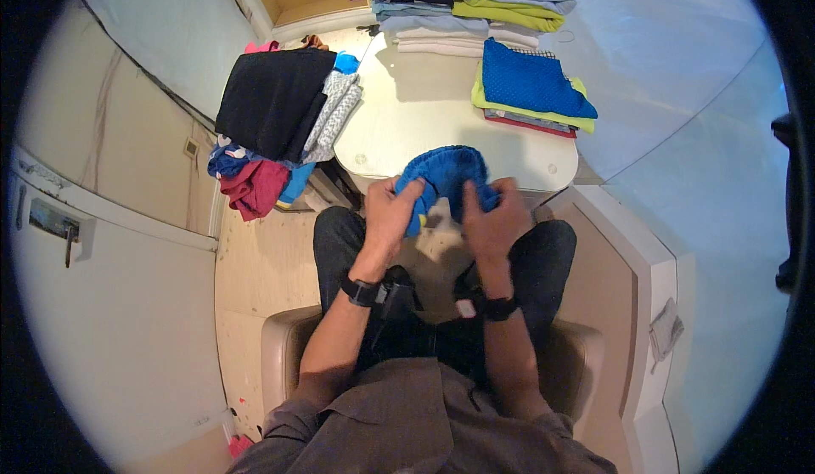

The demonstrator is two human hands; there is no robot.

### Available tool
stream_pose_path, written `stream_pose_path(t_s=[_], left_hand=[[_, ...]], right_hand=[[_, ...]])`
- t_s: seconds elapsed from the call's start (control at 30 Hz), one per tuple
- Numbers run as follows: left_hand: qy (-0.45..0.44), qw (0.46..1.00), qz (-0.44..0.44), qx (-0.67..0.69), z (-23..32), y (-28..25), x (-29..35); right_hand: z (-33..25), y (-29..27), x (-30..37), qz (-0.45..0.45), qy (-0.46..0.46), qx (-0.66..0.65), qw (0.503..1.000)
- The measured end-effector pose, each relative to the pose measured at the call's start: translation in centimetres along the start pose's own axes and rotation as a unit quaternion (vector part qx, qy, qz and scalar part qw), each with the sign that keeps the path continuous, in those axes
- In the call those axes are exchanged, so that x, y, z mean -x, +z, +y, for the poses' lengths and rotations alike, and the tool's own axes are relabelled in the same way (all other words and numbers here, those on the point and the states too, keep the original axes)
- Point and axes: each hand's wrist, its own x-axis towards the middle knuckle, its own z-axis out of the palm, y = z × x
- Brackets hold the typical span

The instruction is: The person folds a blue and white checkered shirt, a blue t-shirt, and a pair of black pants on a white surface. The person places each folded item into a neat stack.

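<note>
A small blue piece of clothing (pixel 443 160) with a ribbed-looking edge and a bit of yellow is held up above my lap, near the table's front edge. It arches between my two hands; its exact kind does not show. My left hand (pixel 390 212) pinches its left side, thumb on top. At the other end, my right hand (pixel 499 217) grips the right side, slightly smeared by motion. Just beyond, the white table (pixel 407 130) carries folded clothes. The nearest is a small pile topped by a blue dotted cloth (pixel 535 81), over yellow-green, grey and red pieces.
A tall stack of folded clothes (pixel 441 28) stands at the table's back. On the left is a heap topped with black cloth (pixel 276 100), a crumpled red piece (pixel 255 187) hanging below. A white door (pixel 110 304) is at left; a grey cloth (pixel 666 330) lies on the right ledge.
</note>
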Motion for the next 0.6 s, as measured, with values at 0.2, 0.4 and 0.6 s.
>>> stream_pose_path(t_s=[0.2,0.4,0.6], left_hand=[[0.083,0.995,-0.021,-0.053,-1.3,0.2,0.4],[0.072,0.991,-0.102,-0.048,-1.0,-0.4,1.0],[0.132,0.971,-0.158,-0.122,2.0,-1.3,1.6]], right_hand=[[-2.1,2.2,2.7,-0.025,-0.123,-0.12,0.985],[-2.4,1.7,3.5,-0.057,-0.144,-0.121,0.98],[-1.9,0.4,3.6,-0.249,-0.039,-0.342,0.905]])
